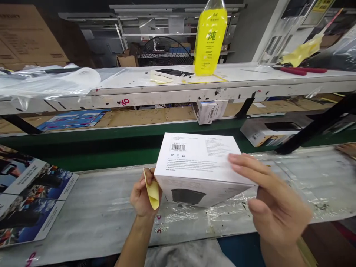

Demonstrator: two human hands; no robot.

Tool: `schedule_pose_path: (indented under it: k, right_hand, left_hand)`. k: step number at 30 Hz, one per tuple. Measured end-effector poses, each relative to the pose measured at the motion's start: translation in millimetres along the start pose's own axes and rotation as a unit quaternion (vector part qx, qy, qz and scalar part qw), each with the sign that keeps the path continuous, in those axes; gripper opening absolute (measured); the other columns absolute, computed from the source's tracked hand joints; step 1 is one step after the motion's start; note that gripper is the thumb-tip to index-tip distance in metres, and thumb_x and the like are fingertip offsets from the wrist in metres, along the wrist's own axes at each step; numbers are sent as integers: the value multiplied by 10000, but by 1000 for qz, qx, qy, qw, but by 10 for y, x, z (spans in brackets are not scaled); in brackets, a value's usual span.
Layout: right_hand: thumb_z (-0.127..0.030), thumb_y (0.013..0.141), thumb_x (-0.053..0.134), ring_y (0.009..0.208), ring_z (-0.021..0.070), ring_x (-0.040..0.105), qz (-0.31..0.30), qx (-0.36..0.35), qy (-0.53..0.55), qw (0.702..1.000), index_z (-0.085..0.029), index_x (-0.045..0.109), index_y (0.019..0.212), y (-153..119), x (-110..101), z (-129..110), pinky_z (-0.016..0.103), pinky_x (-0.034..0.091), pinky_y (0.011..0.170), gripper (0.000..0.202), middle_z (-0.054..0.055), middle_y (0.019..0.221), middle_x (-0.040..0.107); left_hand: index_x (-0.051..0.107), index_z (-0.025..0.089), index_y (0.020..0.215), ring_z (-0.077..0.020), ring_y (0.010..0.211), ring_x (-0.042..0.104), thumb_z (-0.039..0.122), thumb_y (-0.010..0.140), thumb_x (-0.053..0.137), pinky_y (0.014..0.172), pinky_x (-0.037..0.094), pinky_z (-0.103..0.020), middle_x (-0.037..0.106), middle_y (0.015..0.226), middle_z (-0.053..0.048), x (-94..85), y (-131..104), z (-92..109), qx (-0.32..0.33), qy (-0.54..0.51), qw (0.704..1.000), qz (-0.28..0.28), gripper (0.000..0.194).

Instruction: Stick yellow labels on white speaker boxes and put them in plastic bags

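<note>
A white printed carton [197,159] is tilted in front of me above the workbench, with a barcode and small text on its upper face and a picture of a dark device on the near side. My left hand [144,194] is closed at its left edge and pinches a folded yellow cloth [152,194], which could also be paper. At the right edge, my right hand [274,200] rests its outstretched fingertips on the upper face. Its thumb is held apart from the fingers, and the hand is slightly blurred.
Printed cartons [36,193] lie on the bench at left. Behind runs a green conveyor [125,150] carrying another carton [264,131]. The shelf above [125,79] holds a yellow bottle [210,40], a phone-like dark slab [174,72] and red-handled pliers [294,70]. Another person's hand [347,149] shows at far right.
</note>
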State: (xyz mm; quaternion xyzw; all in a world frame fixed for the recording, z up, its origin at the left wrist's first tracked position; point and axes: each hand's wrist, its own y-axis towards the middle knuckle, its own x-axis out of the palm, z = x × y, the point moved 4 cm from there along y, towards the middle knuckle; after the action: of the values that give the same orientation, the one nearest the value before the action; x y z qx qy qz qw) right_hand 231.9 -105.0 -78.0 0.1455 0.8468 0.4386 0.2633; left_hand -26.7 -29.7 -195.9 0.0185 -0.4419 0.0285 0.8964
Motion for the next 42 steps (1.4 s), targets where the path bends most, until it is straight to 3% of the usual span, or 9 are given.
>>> schedule_pose_path:
  k: [4,7,11,14,18,20,25,36,42]
  right_hand:
    - [-235,886,845,1107,290,735,-6,-97,-118,988,-288,750,1182,90,162,-98,530,548,1032,316,42,1094,809]
    - [-239,849,877,1126,297,716,-18,-111,-147,983,-255,713,1177,42,196,-103,549,527,1057,368,70,1118,790]
    - [-380,874,847,1139,314,695,-130,-97,-161,974,-267,689,1196,196,28,-167,525,537,1006,377,88,1198,756]
    - [-396,919,783,1124,297,707,-198,-49,-107,973,-299,697,1151,482,-100,-231,455,569,925,266,60,1201,744]
    - [-308,968,741,974,236,752,-126,-5,45,991,-328,566,1212,891,-22,-319,422,615,887,301,28,1145,738]
    - [-247,960,746,908,211,737,-75,-40,57,995,-323,537,1158,1034,99,-353,412,626,843,298,27,1136,697]
    - [-133,912,772,997,237,602,9,-221,-146,964,-247,700,955,1174,263,-402,417,567,822,142,83,1123,561]
    - [-94,875,829,962,270,607,52,-309,-233,921,-196,759,995,1161,249,-342,458,547,839,172,116,1035,689]
    - [-114,877,837,915,267,612,57,-334,-258,905,-194,753,1006,1172,258,-304,434,507,781,173,97,975,737]
  left_hand:
    - [583,194,655,-152,680,566,368,747,758,613,507,-244,635,795,-23,12,44,104,21,49,998,-23,263]
    - [718,183,808,-192,771,643,384,817,741,652,531,-255,710,870,-57,149,125,420,124,152,980,-44,202]
    - [732,193,898,-125,638,586,331,892,783,572,477,-198,664,759,1,633,205,944,266,266,919,-114,147]
    - [744,204,917,-110,654,606,306,930,793,571,478,-181,689,787,9,1117,215,1168,317,336,867,-187,114]
    - [731,215,927,-133,758,689,334,967,767,635,524,-197,753,878,-2,1603,257,1120,272,359,852,-266,130]
    - [721,211,914,-135,789,693,349,959,779,671,533,-204,755,888,0,1732,296,1004,226,364,852,-300,157]
    - [736,195,978,-147,912,691,367,960,781,836,535,-233,766,965,-17,1817,371,801,135,352,853,-361,180]
    - [724,163,916,-124,788,614,437,977,743,727,469,-221,713,860,-9,1861,450,728,97,329,874,-346,281]
    - [758,168,1021,-180,961,684,458,979,733,860,513,-252,780,1033,-49,1878,477,695,95,321,881,-334,294]
